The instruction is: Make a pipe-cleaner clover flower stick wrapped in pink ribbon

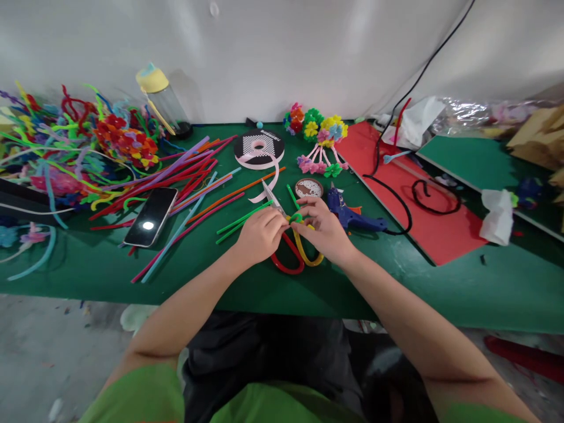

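Note:
Both hands meet over the middle of the table, pinching a green pipe cleaner (296, 218) that is curled into small loops. My left hand (263, 231) is closed on one side of it, its fingertips pressed together. Thumb and fingers of my right hand (324, 226) grip the other side, and one straight end sticks up beyond them. Scissors (288, 270) with one red and one yellow handle lie beneath the hands, blades pointing away. Loose straight green pipe cleaners (233, 227) lie beside my left hand, partly hidden by it.
A blue glue gun (356, 218) lies right of my hands, its cord crossing a red board (423, 217). Behind are a ribbon spool (271, 154), a round lid (308, 188) and pipe-cleaner flowers (332, 132). Leftward are a phone (152, 217), a bottle (165, 103) and heaped pipe cleaners (194, 170).

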Demonstrator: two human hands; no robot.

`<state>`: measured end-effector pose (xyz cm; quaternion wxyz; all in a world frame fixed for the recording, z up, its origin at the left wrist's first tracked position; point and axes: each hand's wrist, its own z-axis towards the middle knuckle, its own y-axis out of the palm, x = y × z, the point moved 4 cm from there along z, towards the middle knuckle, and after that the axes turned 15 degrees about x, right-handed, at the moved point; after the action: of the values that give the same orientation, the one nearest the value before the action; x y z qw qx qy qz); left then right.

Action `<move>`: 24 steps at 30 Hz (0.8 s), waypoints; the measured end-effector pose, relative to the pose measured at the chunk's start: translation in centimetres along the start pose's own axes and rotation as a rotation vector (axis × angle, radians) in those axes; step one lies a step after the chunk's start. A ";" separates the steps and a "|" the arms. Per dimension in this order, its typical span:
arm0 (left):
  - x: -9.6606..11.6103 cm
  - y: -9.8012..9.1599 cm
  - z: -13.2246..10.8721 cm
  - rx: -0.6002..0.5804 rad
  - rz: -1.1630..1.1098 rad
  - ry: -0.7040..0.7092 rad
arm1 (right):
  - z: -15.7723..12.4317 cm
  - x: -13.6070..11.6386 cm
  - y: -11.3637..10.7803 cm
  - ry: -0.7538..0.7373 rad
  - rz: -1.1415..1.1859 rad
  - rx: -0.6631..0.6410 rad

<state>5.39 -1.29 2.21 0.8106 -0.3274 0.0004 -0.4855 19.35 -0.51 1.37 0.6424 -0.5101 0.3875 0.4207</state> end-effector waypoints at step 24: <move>-1.0 1.4 -0.6 -0.353 -1.043 -1.155 | -0.6 -2.2 -0.6 -0.403 -0.017 -0.028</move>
<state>5.78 -0.36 0.66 0.2871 -0.6087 -0.4961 -0.5487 19.11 -1.54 3.49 0.7033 -0.4278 0.2409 0.5141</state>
